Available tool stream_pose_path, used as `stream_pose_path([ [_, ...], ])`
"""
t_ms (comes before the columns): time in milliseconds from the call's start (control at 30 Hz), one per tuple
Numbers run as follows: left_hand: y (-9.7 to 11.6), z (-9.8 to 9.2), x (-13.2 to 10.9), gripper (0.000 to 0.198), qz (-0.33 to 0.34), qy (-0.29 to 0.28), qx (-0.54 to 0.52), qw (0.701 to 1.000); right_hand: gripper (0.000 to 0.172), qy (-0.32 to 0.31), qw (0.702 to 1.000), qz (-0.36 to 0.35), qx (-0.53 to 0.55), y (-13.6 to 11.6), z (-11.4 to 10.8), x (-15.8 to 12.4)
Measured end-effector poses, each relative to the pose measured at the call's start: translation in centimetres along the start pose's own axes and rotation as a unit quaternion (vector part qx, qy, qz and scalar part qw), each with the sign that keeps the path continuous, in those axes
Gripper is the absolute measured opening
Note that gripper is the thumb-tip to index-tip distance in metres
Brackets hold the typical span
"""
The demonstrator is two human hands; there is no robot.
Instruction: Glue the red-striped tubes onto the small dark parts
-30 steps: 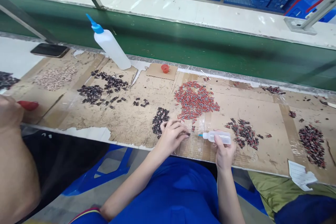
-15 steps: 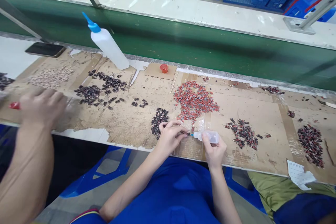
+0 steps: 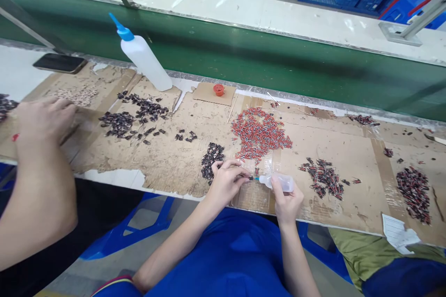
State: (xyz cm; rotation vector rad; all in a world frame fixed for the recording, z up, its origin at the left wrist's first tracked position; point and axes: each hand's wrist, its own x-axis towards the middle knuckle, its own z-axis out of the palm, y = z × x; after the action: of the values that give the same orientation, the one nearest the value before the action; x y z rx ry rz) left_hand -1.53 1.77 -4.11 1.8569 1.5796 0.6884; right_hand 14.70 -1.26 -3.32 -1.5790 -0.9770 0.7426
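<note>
My left hand (image 3: pixel 228 180) pinches a small black part (image 3: pixel 251 178) between thumb and forefinger, just above the cardboard. In my right hand (image 3: pixel 289 202) is a small clear squeeze bottle (image 3: pixel 283 183), lying sideways with its thin blue tip pointing left, close to the black part. Whether the tip touches it I cannot tell. Beside my left hand lies a pile of small black parts (image 3: pixel 212 160). Beyond both hands spreads a heap of small red parts with metallic ends (image 3: pixel 259 132). Right of the bottle is a pile of joined black-and-red pieces (image 3: pixel 324 178).
A co-worker's hand (image 3: pixel 45 120) works at the left. A tall white bottle (image 3: pixel 148 65) with blue nozzle leans behind the black piles. A red cap (image 3: pixel 219 89) sits on a cardboard square. A phone (image 3: pixel 60 63) lies far left; another black-and-red pile (image 3: pixel 413 194) lies right.
The squeeze bottle and my right hand have shifted slightly right, its tip a little farther from my left fingers. The co-worker's hand has moved left.
</note>
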Motion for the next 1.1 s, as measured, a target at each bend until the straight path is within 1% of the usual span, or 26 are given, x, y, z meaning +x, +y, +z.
stream_pose_path([
  [167, -0.2, 0.3, -0.2, 0.013, 0.002, 0.013, 0.004, 1.000, 0.031, -0.029, 0.999, 0.000, -0.014, 0.3, 0.0, 0.2],
  [333, -0.2, 0.4, -0.2, 0.013, 0.008, 0.014, -0.001, 1.000, 0.032, -0.017, 1.000, 0.002, -0.019, 0.4, -0.2, 0.4],
  [433, -0.2, 0.4, -0.1, 0.015, 0.014, 0.011, -0.005, 1.000, 0.034, 0.007, 1.000, 0.023, 0.002, 0.6, -0.5, 0.7],
  [500, -0.3, 0.6, -0.1, 0.016, 0.021, 0.006, -0.003, 1.000, 0.037, 0.044, 0.998, 0.036, 0.018, 0.8, -1.1, 1.1],
  [567, -0.5, 0.8, -0.1, 0.016, 0.034, 0.000, 0.001, 0.999, 0.044, 0.082, 0.996, 0.030, 0.017, 0.7, -1.9, 1.8],
  [633, -0.8, 1.0, -0.1, 0.016, 0.050, -0.003, 0.006, 0.999, 0.055, 0.101, 0.994, 0.006, -0.032, 0.3, -3.0, 2.7],
  [700, -1.0, 1.1, -0.3, 0.015, 0.065, -0.006, 0.009, 0.998, 0.059, 0.101, 0.984, -0.009, -0.147, -0.5, -4.2, 3.7],
  [733, -1.0, 1.0, -0.3, 0.016, 0.068, -0.006, 0.010, 0.998, 0.058, 0.094, 0.972, -0.004, -0.217, -1.0, -4.8, 4.1],
  [800, -0.8, 0.8, -0.5, 0.018, 0.065, -0.005, 0.011, 0.998, 0.054, 0.108, 0.945, -0.003, -0.310, -1.8, -5.6, 4.9],
  [833, -0.7, 0.7, -0.6, 0.018, 0.060, -0.003, 0.011, 0.998, 0.052, 0.117, 0.934, -0.023, -0.336, -2.1, -5.7, 5.2],
  [867, -0.5, 0.5, -0.6, 0.019, 0.056, 0.001, 0.012, 0.998, 0.049, 0.114, 0.929, -0.059, -0.348, -2.3, -5.7, 5.5],
  [900, -0.3, 0.3, -0.6, 0.019, 0.052, 0.005, 0.012, 0.999, 0.044, 0.090, 0.926, -0.108, -0.349, -2.4, -5.5, 5.7],
  [933, -0.2, 0.1, -0.7, 0.019, 0.049, 0.008, 0.013, 0.999, 0.037, 0.043, 0.923, -0.167, -0.344, -2.5, -5.0, 5.9],
  [967, -0.1, -0.1, -0.7, 0.019, 0.047, 0.011, 0.013, 0.999, 0.029, -0.020, 0.915, -0.225, -0.334, -2.5, -4.5, 6.0],
  [1000, 0.0, -0.3, -0.7, 0.019, 0.045, 0.014, 0.014, 0.999, 0.021, -0.090, 0.901, -0.276, -0.322, -2.5, -3.7, 6.2],
  [1033, 0.1, -0.4, -0.7, 0.019, 0.043, 0.018, 0.014, 0.999, 0.018, -0.151, 0.882, -0.317, -0.316, -2.4, -3.0, 6.3],
  [1100, 0.0, -0.6, -0.7, 0.018, 0.043, 0.025, 0.015, 0.999, 0.016, -0.220, 0.848, -0.361, -0.319, -2.2, -1.4, 6.6],
])
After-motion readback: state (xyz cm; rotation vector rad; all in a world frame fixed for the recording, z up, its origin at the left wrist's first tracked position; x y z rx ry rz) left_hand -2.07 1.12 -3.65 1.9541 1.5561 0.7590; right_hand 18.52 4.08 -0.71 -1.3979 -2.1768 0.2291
